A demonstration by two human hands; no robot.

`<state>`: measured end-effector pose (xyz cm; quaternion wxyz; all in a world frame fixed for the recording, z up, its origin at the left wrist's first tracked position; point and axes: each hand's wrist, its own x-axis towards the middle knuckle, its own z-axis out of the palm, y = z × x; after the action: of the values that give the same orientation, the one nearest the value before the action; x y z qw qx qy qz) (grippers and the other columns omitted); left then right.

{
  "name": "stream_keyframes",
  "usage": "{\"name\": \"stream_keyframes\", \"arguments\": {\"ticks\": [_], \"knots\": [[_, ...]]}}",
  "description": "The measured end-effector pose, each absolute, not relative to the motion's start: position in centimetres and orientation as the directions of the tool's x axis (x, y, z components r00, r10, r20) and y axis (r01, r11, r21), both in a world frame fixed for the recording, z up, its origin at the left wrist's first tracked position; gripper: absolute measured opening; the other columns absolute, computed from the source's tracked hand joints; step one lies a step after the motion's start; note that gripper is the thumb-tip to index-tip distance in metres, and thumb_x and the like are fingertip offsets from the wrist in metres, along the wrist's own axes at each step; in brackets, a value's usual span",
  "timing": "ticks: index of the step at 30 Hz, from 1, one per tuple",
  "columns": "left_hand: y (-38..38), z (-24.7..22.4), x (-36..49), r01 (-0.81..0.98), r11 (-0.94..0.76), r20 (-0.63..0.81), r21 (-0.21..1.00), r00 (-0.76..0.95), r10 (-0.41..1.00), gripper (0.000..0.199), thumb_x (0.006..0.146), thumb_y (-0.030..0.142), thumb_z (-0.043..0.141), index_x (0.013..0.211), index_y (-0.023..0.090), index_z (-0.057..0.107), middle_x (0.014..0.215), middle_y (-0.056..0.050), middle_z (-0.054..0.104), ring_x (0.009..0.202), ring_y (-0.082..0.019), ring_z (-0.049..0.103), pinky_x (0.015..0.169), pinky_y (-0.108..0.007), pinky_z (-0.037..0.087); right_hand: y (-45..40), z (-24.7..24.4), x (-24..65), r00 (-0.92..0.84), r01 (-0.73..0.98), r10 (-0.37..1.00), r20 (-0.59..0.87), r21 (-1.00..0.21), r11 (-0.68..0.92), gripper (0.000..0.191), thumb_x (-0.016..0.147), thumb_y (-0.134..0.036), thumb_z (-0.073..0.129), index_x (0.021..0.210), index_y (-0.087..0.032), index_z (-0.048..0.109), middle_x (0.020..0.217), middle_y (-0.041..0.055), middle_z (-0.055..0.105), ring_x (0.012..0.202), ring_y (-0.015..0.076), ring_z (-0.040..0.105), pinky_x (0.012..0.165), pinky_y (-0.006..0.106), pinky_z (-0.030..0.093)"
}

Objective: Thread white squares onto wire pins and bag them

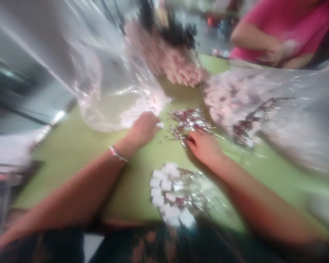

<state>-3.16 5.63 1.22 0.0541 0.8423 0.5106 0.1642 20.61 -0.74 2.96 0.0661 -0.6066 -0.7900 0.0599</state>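
Observation:
My left hand (144, 128) reaches to a heap of small white pieces (138, 106) at the mouth of a clear plastic bag (98, 87). A small white piece (160, 125) shows at its closed fingertips. Thin, shiny stems with dark red tips (190, 118) lie in a loose pile in the middle. At the near edge of that pile is my right hand (204, 144), fingers curled together; blur hides what they pinch. Closer to me lies a bunch of stems (197, 193) with square white pieces (164, 186) at their left ends.
On the green table (98, 146), pale pink flowers (181, 69) lie at the back. Wrapped pale flowers (227, 95) and a large clear bag (304, 120) occupy the right side. Across the table sits a person in a pink shirt (279, 25).

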Motion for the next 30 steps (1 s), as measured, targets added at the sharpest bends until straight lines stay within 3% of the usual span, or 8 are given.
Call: {"name": "stream_keyframes", "arguments": {"ticks": [6,9,13,15,20,25,27,30], "knots": [[5.2,0.4,-3.6,0.849,-0.479,0.189,0.225,0.444,0.876,0.023,0.093,0.029,0.048,0.100,0.018,0.066,0.105,-0.010,0.068,0.101,-0.026,0.059,0.088,-0.038,0.044,-0.1,4.6,22.5,-0.264,0.950,0.965,0.001,-0.174,0.260,0.019,0.088,-0.026,0.049,0.081,-0.020,0.065,0.085,0.0051,0.065,0.069,0.0164,0.054,0.056,0.029,0.031],[5.3,0.1,-3.3,0.830,-0.513,0.210,0.217,0.474,0.855,0.026,0.095,0.028,0.043,0.099,0.019,0.067,0.102,-0.008,0.068,0.099,-0.024,0.060,0.087,-0.037,0.045,-0.2,5.9,22.9,-0.223,0.972,0.972,0.077,-0.053,0.227,0.020,0.089,-0.025,0.047,0.086,-0.020,0.066,0.084,0.0056,0.066,0.068,0.0169,0.054,0.056,0.029,0.029],[5.5,0.4,-3.0,0.791,-0.555,0.237,0.257,0.505,0.830,0.024,0.091,0.028,0.049,0.098,0.016,0.068,0.100,-0.010,0.066,0.099,-0.025,0.058,0.089,-0.038,0.045,-0.5,7.5,23.2,-0.314,0.949,0.932,-0.183,-0.031,0.314,0.018,0.085,-0.023,0.051,0.076,-0.022,0.066,0.074,0.0024,0.066,0.062,0.0155,0.052,0.055,0.028,0.028],[5.5,0.6,-3.0,0.774,-0.571,0.269,0.275,0.508,0.818,0.027,0.089,0.030,0.053,0.106,0.014,0.067,0.101,-0.011,0.065,0.099,-0.026,0.056,0.091,-0.040,0.045,-0.5,7.7,23.3,-0.286,0.958,0.933,-0.218,-0.056,0.281,0.018,0.085,-0.023,0.051,0.074,-0.022,0.066,0.070,0.0017,0.065,0.059,0.0149,0.050,0.054,0.028,0.028],[5.6,0.5,-2.6,0.728,-0.621,0.296,0.292,0.548,0.782,0.028,0.089,0.024,0.051,0.109,0.016,0.068,0.108,-0.011,0.064,0.103,-0.026,0.054,0.094,-0.041,0.044,0.4,5.5,22.7,-0.248,0.951,0.960,0.128,-0.155,0.266,0.019,0.089,-0.026,0.049,0.086,-0.021,0.067,0.087,0.0048,0.066,0.071,0.0170,0.055,0.059,0.029,0.033],[5.6,0.0,-2.1,0.750,-0.555,0.289,0.359,0.476,0.830,0.024,0.086,0.021,0.053,0.102,0.016,0.070,0.105,-0.010,0.068,0.103,-0.026,0.056,0.094,-0.042,0.045,1.2,2.2,21.3,-0.287,0.939,0.941,0.182,-0.141,0.314,0.021,0.090,-0.022,0.049,0.094,-0.018,0.069,0.097,0.0093,0.065,0.084,0.0207,0.058,0.065,0.030,0.038],[5.3,0.1,-2.1,0.738,-0.516,0.294,0.435,0.426,0.856,0.022,0.082,0.020,0.058,0.100,0.017,0.070,0.102,-0.009,0.069,0.100,-0.025,0.058,0.094,-0.042,0.045,1.3,1.7,21.3,-0.306,0.926,0.930,0.207,-0.164,0.341,0.022,0.091,-0.021,0.049,0.092,-0.018,0.070,0.095,0.0089,0.066,0.085,0.0214,0.059,0.067,0.030,0.041],[4.6,0.5,-2.2,0.633,-0.371,0.268,0.680,0.257,0.929,0.016,0.078,0.021,0.064,0.092,0.018,0.072,0.094,-0.006,0.071,0.088,-0.020,0.062,0.087,-0.037,0.049,1.0,1.8,21.6,-0.347,0.873,0.884,0.313,-0.238,0.426,0.025,0.093,-0.024,0.048,0.089,-0.020,0.072,0.092,0.0071,0.069,0.085,0.0206,0.061,0.071,0.032,0.044]]}}
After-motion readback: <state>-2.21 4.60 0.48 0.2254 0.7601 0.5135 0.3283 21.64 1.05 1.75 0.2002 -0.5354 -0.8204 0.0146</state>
